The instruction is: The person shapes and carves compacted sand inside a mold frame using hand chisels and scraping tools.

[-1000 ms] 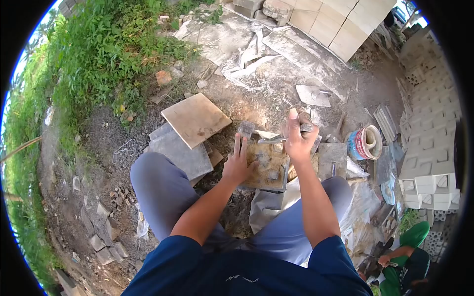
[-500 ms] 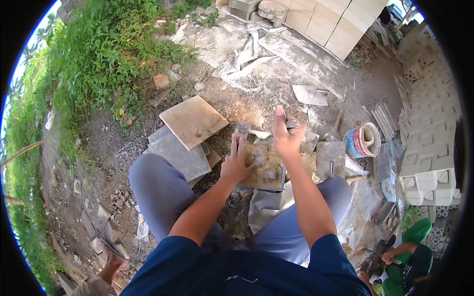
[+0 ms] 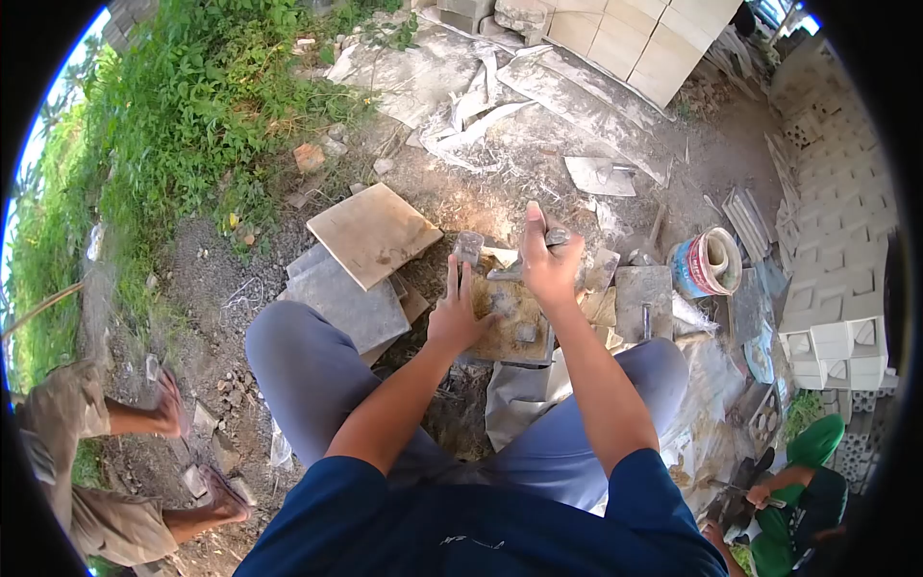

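My left hand [image 3: 458, 315] lies on a tan, stained slab [image 3: 505, 348] between my knees, two fingers stretched forward and the thumb out to the side. Those fingertips touch or nearly touch a small grey square block [image 3: 468, 247] at the slab's far edge. Raised above the slab's right side, my right hand [image 3: 552, 272] is closed in a fist with the thumb pointing forward. From the fist shows the rounded end of a grey tool [image 3: 558, 237]; its kind is hidden by the fingers. A second small square piece [image 3: 526, 333] rests on the slab.
Left of the slab are stacked a beige tile [image 3: 375, 236] and grey tiles [image 3: 351, 306]. To the right stand a flat grey slab [image 3: 642, 300] and a paint bucket [image 3: 694, 273]. One person's feet [image 3: 219, 495] are at lower left; another person [image 3: 793, 500] sits at lower right.
The person at lower left has stepped further into view, both legs now showing. My right fist has shifted slightly left; my left hand stays on the slab.
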`<state>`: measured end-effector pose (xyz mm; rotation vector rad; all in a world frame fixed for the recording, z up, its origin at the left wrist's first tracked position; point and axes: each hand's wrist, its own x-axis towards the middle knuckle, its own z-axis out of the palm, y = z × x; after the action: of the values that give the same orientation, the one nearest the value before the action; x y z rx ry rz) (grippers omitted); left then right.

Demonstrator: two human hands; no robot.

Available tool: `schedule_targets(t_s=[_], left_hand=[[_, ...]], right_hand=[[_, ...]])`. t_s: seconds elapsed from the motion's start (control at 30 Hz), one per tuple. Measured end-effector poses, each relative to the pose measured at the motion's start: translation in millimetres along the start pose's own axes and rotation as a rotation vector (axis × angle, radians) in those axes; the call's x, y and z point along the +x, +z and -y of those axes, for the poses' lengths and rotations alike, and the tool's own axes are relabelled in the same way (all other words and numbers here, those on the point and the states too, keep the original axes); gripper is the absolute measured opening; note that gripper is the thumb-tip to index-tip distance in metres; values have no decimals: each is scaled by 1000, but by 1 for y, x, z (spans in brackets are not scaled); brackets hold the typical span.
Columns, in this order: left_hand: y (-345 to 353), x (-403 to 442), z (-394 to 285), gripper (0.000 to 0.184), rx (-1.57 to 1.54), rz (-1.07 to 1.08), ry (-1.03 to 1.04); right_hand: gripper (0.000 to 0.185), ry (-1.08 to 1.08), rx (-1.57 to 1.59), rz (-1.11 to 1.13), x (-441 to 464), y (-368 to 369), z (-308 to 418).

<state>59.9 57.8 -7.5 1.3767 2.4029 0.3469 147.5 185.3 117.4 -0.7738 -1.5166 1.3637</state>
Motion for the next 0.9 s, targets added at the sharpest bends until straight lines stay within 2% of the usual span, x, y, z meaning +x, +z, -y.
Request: schedule_targets(t_s=[0.17, 0.2, 0.3, 0.33, 0.43, 0.47, 0.57, 0.67, 0.8, 0.9], left_hand=[[0, -3, 1, 121, -3, -2, -11], [-1, -2, 2, 120, -21, 22, -18], [-2, 5, 4, 119, -28, 3, -4], [-1, 6, 3, 119, -30, -5, -2], [-2, -1, 1, 121, -13, 16, -23], [-2, 1, 1, 120, -28, 20, -22], [-4, 3, -1, 119, -19, 49, -39], [7, 2, 7, 121, -33, -58, 22], [-1, 4, 1, 121, -21, 27, -26], [3, 3, 5, 121, -38, -10, 7]], right_hand=[[41, -11, -36, 31, -11, -4, 0], [44, -79, -38, 40, -8, 2, -6], [46, -58, -65, -7, 0, 1, -1], [46, -28, -17, 3, -1, -2, 18], [46, -26, 135, -3, -7, -5, 8], [46, -22, 34, -5, -8, -4, -18], [46, -96, -54, 6, 0, 8, -2], [46, -54, -22, -8, -3, 10, -15], [46, -27, -36, -8, 2, 11, -3], [45, -63, -55, -34, 13, 12, 7]])
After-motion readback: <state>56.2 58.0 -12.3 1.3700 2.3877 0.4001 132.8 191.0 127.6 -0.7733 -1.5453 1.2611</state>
